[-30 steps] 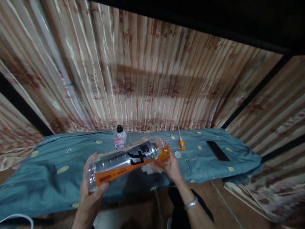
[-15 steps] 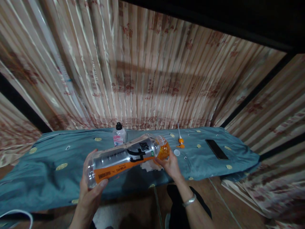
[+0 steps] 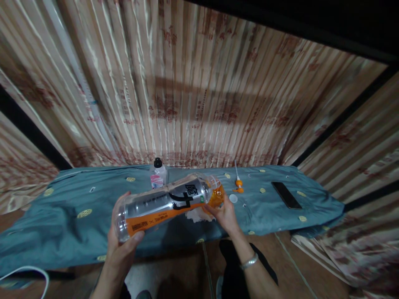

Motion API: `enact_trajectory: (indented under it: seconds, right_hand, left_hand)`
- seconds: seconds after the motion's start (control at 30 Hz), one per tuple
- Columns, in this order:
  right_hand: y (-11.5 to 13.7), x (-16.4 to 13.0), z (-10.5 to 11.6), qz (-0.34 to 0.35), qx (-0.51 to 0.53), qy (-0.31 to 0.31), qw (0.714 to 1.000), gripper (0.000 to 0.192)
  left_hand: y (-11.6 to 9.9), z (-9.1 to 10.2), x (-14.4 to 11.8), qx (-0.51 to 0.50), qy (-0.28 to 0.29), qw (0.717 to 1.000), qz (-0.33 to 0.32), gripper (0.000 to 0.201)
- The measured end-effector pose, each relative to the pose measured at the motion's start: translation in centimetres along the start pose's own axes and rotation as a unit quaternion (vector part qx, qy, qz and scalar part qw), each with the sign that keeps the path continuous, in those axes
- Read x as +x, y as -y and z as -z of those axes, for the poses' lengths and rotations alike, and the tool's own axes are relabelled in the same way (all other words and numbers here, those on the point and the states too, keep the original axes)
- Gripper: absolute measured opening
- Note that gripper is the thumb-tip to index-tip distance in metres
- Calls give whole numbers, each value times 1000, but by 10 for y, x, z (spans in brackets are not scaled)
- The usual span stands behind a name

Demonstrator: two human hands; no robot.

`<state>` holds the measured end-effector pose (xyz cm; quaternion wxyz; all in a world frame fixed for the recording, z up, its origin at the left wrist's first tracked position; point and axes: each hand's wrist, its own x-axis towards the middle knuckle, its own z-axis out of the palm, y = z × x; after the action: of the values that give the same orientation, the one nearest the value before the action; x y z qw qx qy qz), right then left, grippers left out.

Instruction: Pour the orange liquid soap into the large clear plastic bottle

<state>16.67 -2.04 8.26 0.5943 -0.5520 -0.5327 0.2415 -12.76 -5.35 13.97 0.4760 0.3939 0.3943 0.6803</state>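
My left hand [image 3: 122,236] is wrapped round the base of a large clear plastic drink bottle [image 3: 165,203] with a silver and orange label. The bottle lies almost level, its neck end slightly higher and pointing right. In my right hand [image 3: 225,214] is a small see-through orange bottle [image 3: 216,195], held against the drink bottle's neck. Whether the two mouths are joined I cannot make out. Beyond them lies an orange pump head [image 3: 238,185] with a clear tube. A round white cap [image 3: 232,198] is close to my right hand. White tissue [image 3: 199,214] shows under the bottles.
A clear bottle with a black cap [image 3: 158,174] stands at the back. A black phone [image 3: 286,195] lies on the right of the blue-green cloth [image 3: 71,224]. A pleated curtain [image 3: 199,99] hangs behind, between dark bars. A white cable [image 3: 34,270] loops at lower left.
The whole view has shifted slightly. Both hands keep their hold, and the two bottles stay together in nearly the same pose.
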Motion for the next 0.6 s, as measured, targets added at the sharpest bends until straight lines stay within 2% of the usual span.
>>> enact_trajectory:
  seconds: [0.37, 0.6]
  right_hand:
    - [3, 0, 0, -5, 14, 4, 1000, 64]
    - [-1, 0, 0, -2, -1, 7, 1000, 70]
  left_hand:
    - [-8, -17, -8, -5, -33, 999, -6, 86]
    - [6, 6, 3, 10, -12, 1000, 12, 98]
